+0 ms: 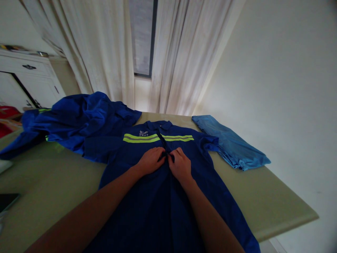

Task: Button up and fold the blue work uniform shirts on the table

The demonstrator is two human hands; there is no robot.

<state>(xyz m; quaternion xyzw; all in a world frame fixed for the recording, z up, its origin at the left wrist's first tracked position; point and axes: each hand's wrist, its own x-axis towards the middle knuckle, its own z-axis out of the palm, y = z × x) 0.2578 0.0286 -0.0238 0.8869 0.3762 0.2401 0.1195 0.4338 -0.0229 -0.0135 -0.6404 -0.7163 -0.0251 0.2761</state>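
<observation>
Head view, one frame logged. The work shirt [137, 149], dark blue with yellow-green reflective stripes [140, 138] across the chest, lay flat and face up on the table [276, 200], collar [158, 124] away from the wearer, hem toward the near edge. Both hands met on its front closure [162, 140], just below the stripes.

Step in hand, as I judged it: fastening or lining up the front edges at chest height. To do it well, the two edges should sit level, one lapped squarely over the other, with the cloth under them smooth so no pucker gets locked in. Small pinches close to the fastening point, no dragging of the body of the shirt sideways. I could not see a button or a zip pull; the fingers hid it.

Pose: left hand [151, 160] palm down, knuckles up, fingers curled in toward the centre line, closed on the shirt's front edge. Right hand [181, 164] mirrored it, fingers bent and pinched shut on the opposite edge, the fingertips of both hands nearly touching. Both forearms ran in from the bottom of the frame, converging, resting low over the shirt.

Around: heap of blue garments [79, 119] on the left, touching the shirt's sleeve; folded light-blue cloth [231, 144] just beside the right shoulder; curtains [105, 52] behind.
</observation>
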